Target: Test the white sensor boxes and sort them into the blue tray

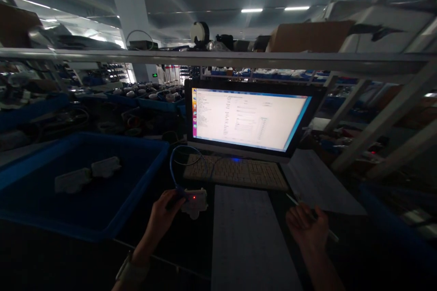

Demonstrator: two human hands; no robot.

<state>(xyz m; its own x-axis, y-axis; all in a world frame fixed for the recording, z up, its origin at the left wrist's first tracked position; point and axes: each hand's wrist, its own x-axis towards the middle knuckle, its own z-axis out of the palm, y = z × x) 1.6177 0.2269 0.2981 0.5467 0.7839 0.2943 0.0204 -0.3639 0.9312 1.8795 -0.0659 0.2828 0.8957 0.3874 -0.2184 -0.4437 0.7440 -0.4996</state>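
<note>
- Module [198,204], pale and with a red light glowing on its face, sits on the dark table [196,245], in front of the keyboard [235,172] and to the left of a long paper sheet [249,236].
- Left hand [164,213]: its fingers are closed on the end of a blue cable [171,168], right at the module's left edge; whether they also press on the module itself, I cannot tell.
- From that hand the cable rises and loops over toward the left part of the keyboard.
- A pale band [131,269] circles the left wrist.
- Right hand [309,227]: the fingers are curled around a slim white pen [292,199], which slants across beneath them and pokes out on both sides.
- This hand is just to the right of the long sheet, near a second paper [321,182] that lies to the right of the keyboard.
- Behind the keyboard stands a lit monitor [249,120] showing a window of text and fields, too small to read.
- To the left, a large blue tray [139,191] holds two similar pale pieces [72,180], lying near each other.
- Overhead, a shelf [170,56] bears a cardboard box [307,36] and a round roll [199,32].
</note>
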